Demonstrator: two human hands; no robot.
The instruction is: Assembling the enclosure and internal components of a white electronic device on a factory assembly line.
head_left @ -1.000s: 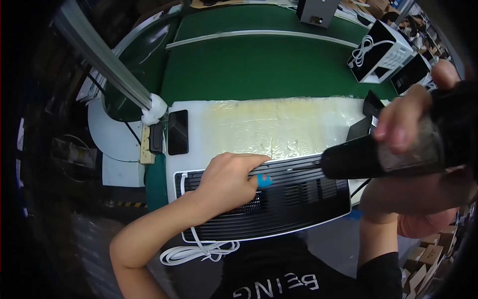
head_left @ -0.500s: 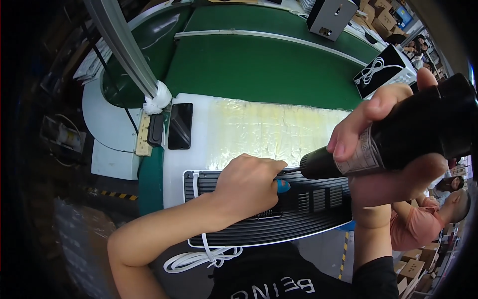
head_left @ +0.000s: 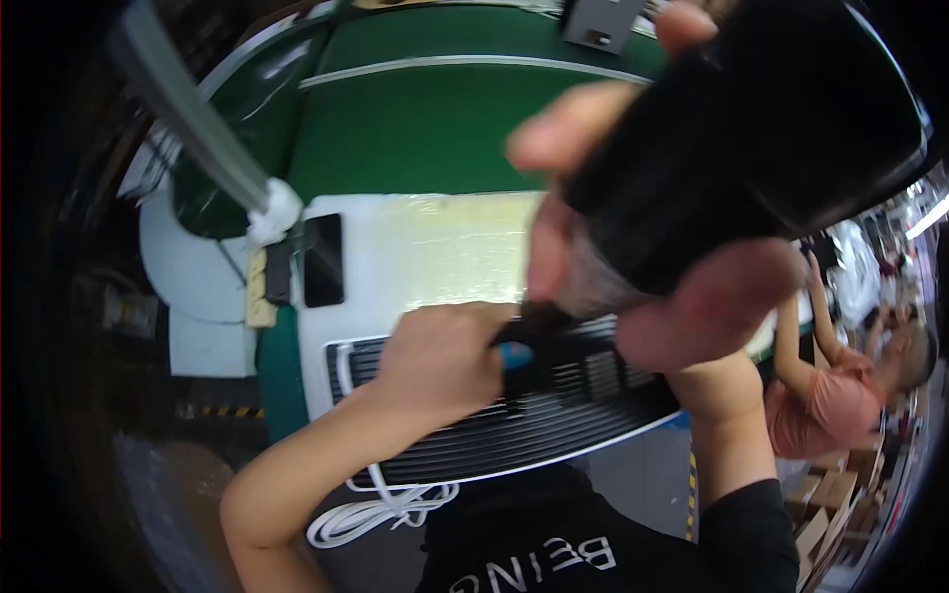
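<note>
My right hand (head_left: 707, 311) is wrapped round a large black electric screwdriver (head_left: 717, 143), held close to the camera and pointing down and left. Its tip is blurred near the fingertips of my left hand (head_left: 440, 361). These left fingers are closed above a black slatted appliance panel (head_left: 494, 435) with a white rim; what they pinch, if anything, is hidden. A small blue patch shows at the left thumb. Across the panel's left end runs a white cord (head_left: 381, 514), coiled below the near edge.
A black phone (head_left: 323, 259) lies on a white foam pad (head_left: 376, 237). Beyond runs a green conveyor belt (head_left: 425, 138). At the left stands a metal post (head_left: 198, 119) beside a power strip (head_left: 259, 287). Another person (head_left: 840, 395) in an orange shirt is at the right.
The screwdriver and right hand have risen closer to the camera and tilted more steeply. My left hand stays over the panel while the whole view has shifted a little.
</note>
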